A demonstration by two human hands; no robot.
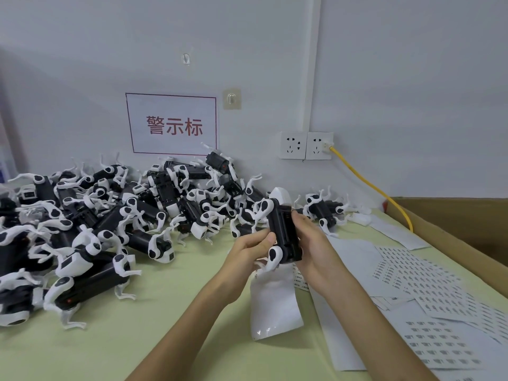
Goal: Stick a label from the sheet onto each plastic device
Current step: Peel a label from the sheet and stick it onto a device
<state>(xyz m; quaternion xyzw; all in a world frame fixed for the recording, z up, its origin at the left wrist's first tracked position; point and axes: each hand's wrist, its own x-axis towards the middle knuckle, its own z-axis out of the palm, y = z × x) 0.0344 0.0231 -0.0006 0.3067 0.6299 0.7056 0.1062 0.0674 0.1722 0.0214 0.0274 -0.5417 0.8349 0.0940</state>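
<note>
Black-and-white plastic device (283,229) held upright above green table (165,339), mid-frame. Left hand (248,247) grips left side, thumb on front; right hand (316,243) wraps right side, most fingers hidden behind body. Label sheets (417,276) at right, print unreadable. Device pile (110,215) cut off at left edge.

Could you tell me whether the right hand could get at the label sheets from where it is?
Probably yes: the label sheets lie uncovered just beside the right hand, though it must first release the device.

Left hand (247,251), right hand (316,243) close together, fingers apparently curled round device (283,229)
</note>
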